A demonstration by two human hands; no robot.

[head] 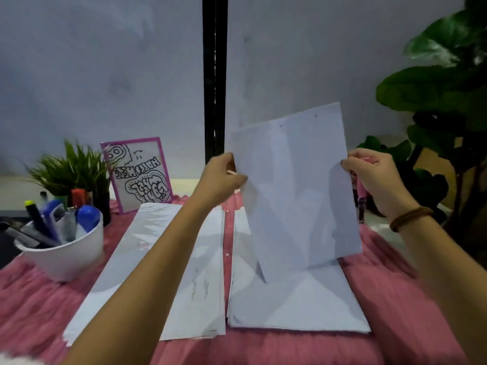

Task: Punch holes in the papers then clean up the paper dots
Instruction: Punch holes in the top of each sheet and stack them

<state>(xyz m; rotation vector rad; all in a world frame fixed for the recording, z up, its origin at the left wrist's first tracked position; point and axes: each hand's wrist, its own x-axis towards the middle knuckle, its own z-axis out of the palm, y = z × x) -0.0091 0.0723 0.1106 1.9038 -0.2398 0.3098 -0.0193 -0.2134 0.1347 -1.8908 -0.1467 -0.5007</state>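
Note:
I hold a thin batch of white papers upright above the desk. Two punched holes show near its top edge. My left hand pinches its left edge and my right hand pinches its right edge. Its lower edge hangs just over the right paper stack. A second paper stack lies flat to the left, partly under my left forearm. A few small paper dots lie in the gap between the two stacks. A pink object stands behind my right hand, mostly hidden.
A pink furry mat covers the desk. A white cup of markers stands at the left, with a small potted plant and a purple-framed drawing behind it. A large leafy plant fills the right side.

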